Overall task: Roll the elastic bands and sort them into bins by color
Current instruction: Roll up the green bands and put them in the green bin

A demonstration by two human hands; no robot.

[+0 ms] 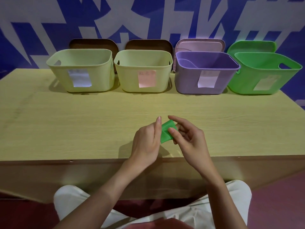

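Note:
A green elastic band [165, 133], partly rolled up, is held between both hands just above the table's near edge. My left hand [146, 142] grips its left side, thumb pointing up. My right hand [188, 138] pinches the right side with thumb and forefinger. Along the far edge stand a green bin [264, 83] at the right, a purple bin [189, 83], and two pale yellow bins [128, 83] [62, 76], each bearing a paper label.
The wooden table [82, 123] spreads between me and the bins. Lids lean against the blue and white wall behind the bins: two brown [92, 43], one pink [199, 44], one green [250, 46]. My knees show below the table edge.

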